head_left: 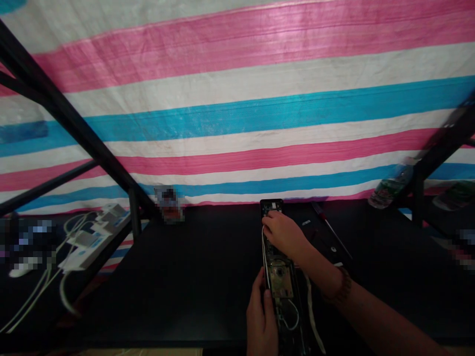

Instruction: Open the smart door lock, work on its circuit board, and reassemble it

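Observation:
A long, narrow electronic device (281, 282) lies on the table with its casing open, showing circuit boards and loose wires. My left hand (261, 311) grips the lower left side of it, thumb along the edge. At the far end, my right hand (282, 230) has its fingers closed over the board. A thin white wire (264, 252) runs up the device's left edge to those fingertips; what they pinch is hidden. A pale flat strap or cable (313, 316) hangs beside the device's right side.
Right of the device lie a screwdriver (332, 230), a small metal piece (306, 222) and a small round part (333, 249). A plastic bottle (388, 190) leans at the back right. Power strips (89, 242) with cables sit at left, beyond a black metal frame (74, 123). Striped sheeting (237, 118) hangs behind.

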`<state>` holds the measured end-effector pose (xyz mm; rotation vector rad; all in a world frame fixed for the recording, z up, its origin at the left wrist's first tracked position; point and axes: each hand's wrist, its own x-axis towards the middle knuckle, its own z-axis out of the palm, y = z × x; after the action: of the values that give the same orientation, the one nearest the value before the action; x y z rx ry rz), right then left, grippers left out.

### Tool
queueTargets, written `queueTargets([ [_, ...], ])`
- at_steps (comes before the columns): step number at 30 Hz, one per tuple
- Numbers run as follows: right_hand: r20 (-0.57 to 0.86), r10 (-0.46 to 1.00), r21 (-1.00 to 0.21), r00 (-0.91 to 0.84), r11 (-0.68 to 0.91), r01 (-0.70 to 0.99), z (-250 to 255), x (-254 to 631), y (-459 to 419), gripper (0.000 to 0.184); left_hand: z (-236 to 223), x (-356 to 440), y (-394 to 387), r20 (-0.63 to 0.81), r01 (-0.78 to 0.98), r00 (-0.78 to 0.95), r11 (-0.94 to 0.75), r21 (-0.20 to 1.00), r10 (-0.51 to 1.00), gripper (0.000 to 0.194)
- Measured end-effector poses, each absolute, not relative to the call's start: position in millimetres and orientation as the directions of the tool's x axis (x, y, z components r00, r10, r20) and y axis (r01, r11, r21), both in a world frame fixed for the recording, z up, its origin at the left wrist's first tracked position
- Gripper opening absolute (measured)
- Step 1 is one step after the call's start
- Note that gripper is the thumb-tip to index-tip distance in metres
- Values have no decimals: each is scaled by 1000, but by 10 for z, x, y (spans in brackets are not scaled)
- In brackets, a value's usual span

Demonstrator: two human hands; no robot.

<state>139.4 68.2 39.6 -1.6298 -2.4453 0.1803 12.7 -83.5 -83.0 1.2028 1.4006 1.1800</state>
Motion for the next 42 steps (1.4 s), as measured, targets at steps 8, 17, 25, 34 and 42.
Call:
queueTargets([
  [8,36,950,-277,-309,307,911,462,1372,715,17,-814,120,-837,-63,110,-124,76,991,990,54],
  [17,36,964,-346,-265,261,901,434,1371,744,19,-847,143,-825,-56,92,-128,68,993,990,52],
  [25,59,958,-292,-281,286,913,419,1359,693,20,-825,120,-819,-60,97,-104,70,993,993,52],
  [34,55,942,-163,-330,335,928,461,1359,698,22,-743,145,-815,-90,81,-98,98,992,991,56],
  [42,45,930,-193,-364,366,911,454,1418,775,20,-736,153,-816,-56,87,-112,66,994,992,52],
])
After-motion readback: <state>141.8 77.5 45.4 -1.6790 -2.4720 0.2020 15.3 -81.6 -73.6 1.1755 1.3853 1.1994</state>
